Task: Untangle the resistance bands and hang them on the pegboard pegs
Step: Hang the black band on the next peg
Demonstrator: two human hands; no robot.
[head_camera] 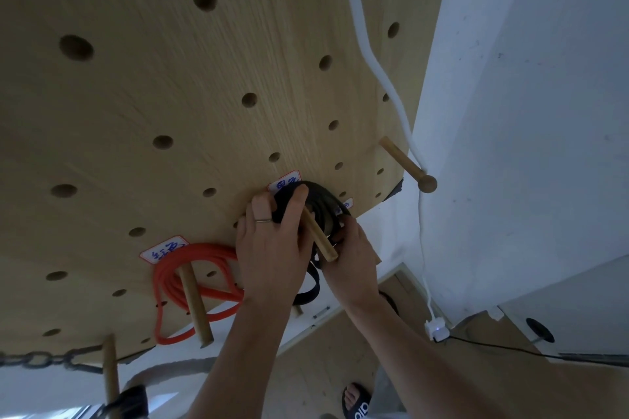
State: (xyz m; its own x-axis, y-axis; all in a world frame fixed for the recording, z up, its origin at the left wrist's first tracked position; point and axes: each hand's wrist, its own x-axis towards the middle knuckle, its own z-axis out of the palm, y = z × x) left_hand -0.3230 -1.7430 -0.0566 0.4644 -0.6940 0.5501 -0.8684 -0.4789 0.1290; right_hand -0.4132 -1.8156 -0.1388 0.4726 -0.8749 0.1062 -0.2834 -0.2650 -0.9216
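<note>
A black resistance band (323,206) is looped over a wooden peg (320,235) low on the light wood pegboard (170,85). My left hand (272,248) grips the band's coil on the left of the peg, a ring on one finger. On the right of the peg, my right hand (354,258) holds the band from below. A loose end of the black band hangs beneath my hands. An orange-red band (177,282) hangs in loops over another peg (195,306) to the left, under a handwritten label (163,250).
A knobbed peg (406,165) sticks out at the board's right edge, a white cable (391,95) running past it to a plug (437,330). A black chain (37,359) hangs by a peg (110,374) at the lower left. White wall on the right, a sandalled foot (355,400) below.
</note>
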